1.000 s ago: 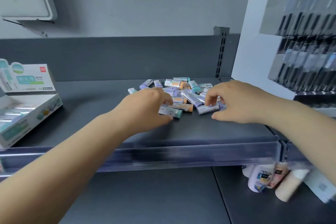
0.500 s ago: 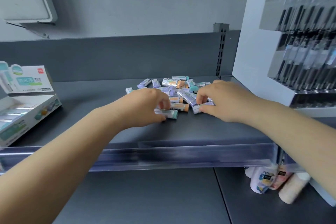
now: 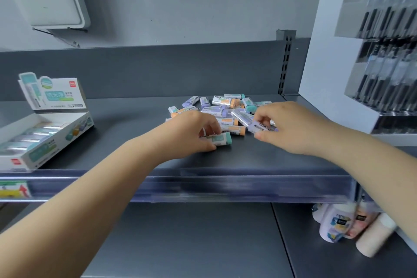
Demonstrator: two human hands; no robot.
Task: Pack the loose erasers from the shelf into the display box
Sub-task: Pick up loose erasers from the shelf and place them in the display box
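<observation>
Left hand pinches a green eraser & right hand pinches a purple one at the eraser pile mid-frame, so either could slip off the shelf on the way to the display box at left.

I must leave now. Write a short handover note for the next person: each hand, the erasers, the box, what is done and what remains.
Left hand: fingers pinch a teal-tipped eraser at the near edge of the pile.
Right hand: fingers pinch a purple eraser, barcode side up.
Loose erasers: heaped mid-shelf.
Display box: far left on the same shelf, lid up, some erasers already inside.
Left to do: carry both held erasers to the box, then the remaining pile.
</observation>
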